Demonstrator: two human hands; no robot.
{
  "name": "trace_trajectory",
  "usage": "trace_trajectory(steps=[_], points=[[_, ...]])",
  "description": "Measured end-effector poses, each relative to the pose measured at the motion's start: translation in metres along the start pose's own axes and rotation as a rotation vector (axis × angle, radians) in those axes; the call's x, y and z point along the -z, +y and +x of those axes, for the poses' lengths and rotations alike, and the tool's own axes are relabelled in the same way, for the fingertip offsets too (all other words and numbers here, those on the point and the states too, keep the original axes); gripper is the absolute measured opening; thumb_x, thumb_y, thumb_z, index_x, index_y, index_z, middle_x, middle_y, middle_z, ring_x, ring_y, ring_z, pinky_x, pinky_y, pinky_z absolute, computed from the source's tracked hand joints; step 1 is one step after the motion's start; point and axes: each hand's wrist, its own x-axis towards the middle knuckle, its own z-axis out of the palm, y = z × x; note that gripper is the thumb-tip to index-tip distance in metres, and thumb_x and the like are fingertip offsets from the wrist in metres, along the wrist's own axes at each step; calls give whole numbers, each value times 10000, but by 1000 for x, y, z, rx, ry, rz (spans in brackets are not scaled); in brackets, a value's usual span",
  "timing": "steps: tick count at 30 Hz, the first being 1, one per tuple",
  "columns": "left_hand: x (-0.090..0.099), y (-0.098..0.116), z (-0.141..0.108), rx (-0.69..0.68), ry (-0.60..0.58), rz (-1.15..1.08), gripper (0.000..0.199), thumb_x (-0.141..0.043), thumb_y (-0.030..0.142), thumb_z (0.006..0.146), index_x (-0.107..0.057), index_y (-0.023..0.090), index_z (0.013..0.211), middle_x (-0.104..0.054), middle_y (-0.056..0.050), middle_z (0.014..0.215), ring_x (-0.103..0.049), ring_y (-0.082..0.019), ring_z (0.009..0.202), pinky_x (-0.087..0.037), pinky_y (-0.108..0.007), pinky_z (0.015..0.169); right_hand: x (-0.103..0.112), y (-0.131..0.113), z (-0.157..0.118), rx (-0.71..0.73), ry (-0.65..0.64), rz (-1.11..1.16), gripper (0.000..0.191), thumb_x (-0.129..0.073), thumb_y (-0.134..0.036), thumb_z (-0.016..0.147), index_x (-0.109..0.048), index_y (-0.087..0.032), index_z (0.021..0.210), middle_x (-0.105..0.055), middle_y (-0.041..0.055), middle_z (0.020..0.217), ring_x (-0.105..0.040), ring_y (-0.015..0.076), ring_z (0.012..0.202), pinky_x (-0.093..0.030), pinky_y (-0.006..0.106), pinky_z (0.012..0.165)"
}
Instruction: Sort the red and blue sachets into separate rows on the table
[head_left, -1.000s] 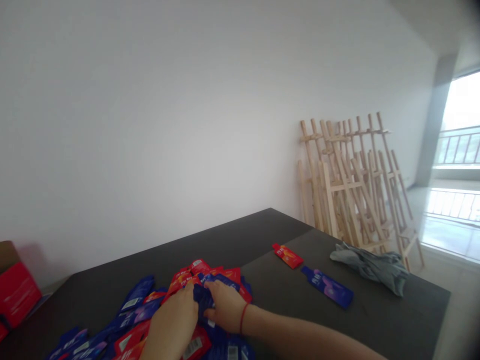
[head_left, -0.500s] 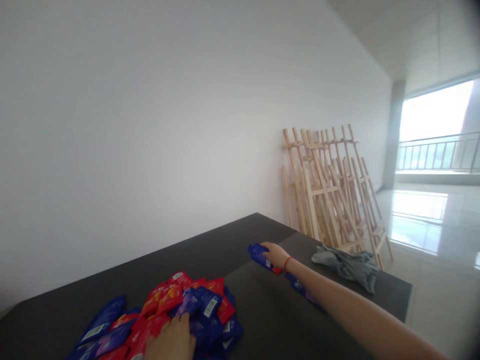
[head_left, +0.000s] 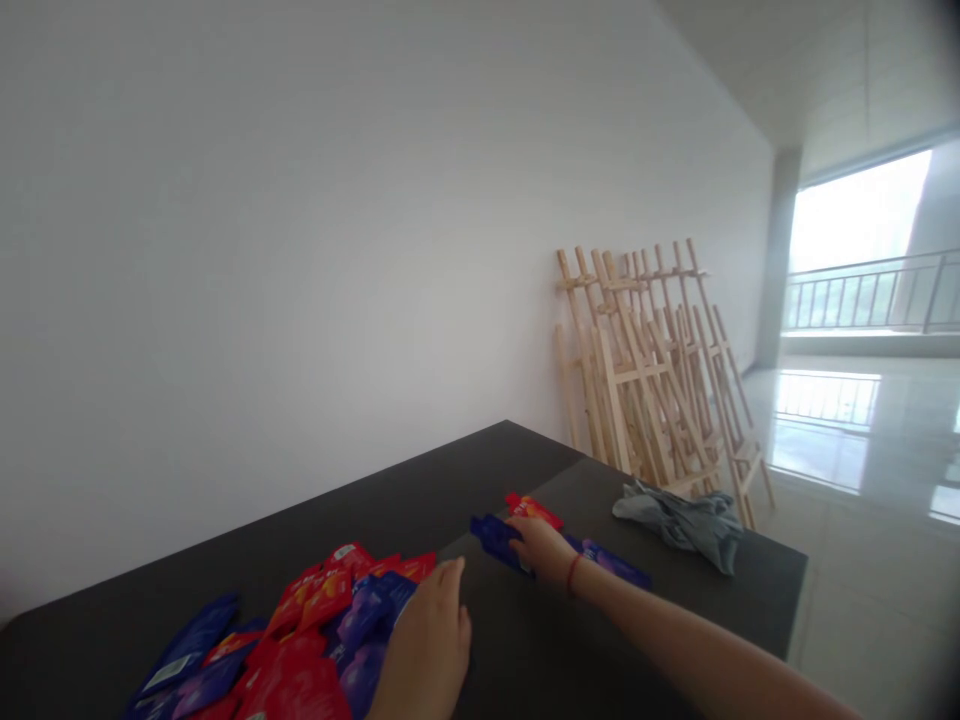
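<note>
My right hand (head_left: 546,552) is closed on a blue pouch (head_left: 495,540) above the dark table. Just behind it lies a red pouch (head_left: 534,510), and another blue pouch (head_left: 616,566) lies partly hidden by my right wrist. My left hand (head_left: 429,635) is over the right side of a heap of red and blue pouches (head_left: 300,640). Its fingers point forward and look close together; whether anything is under the palm is hidden.
A grey cloth (head_left: 682,520) lies crumpled near the right edge of the dark table (head_left: 420,480). Several wooden easels (head_left: 645,370) lean against the white wall behind it. A railing (head_left: 862,295) stands at the far right.
My left hand has moved right across the heap. My right hand has come slightly left and nearer with the blue pouch. The red pouch behind it now shows on the table.
</note>
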Motion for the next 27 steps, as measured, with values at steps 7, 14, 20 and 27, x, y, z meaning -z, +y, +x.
trace_trajectory(steps=[7, 14, 20, 27], points=[[-45, 38, 21, -108, -129, 104, 588, -208, 6, 905, -411, 57, 1454, -445, -148, 1507, -411, -235, 1394, -332, -365, 1149, -34, -34, -65, 91, -136, -118, 389, -494, -84, 888, -629, -104, 1252, -675, 185, 1198, -636, 283, 1095, -494, 395, 943], [-69, 35, 9, -72, -199, 108, 556, -286, 133, 934, -328, 12, 1475, -332, -158, 1548, -310, -228, 1439, -273, -344, 1186, -27, -2, -118, 336, -322, 141, 864, -658, -434, 841, -272, -102, 1539, -240, 167, 1589, -222, 300, 1466, -171, 442, 1209], [-86, 44, -3, -175, -104, 154, 725, -245, 522, 983, -338, -23, 1453, -293, -197, 1523, -286, -316, 1424, -290, -474, 1174, -5, 5, -132, 353, -427, 176, 842, -632, -475, 878, -256, -119, 1542, -190, 174, 1596, -157, 291, 1480, -126, 441, 1213], [-100, 35, -4, -219, -65, 121, 721, -242, 542, 987, -372, -1, 1442, -324, -184, 1505, -325, -323, 1410, -299, -549, 1161, -10, 2, -130, 325, -333, 146, 744, -625, -416, 879, -364, -115, 1507, -344, 147, 1555, -309, 268, 1437, -209, 386, 1200]])
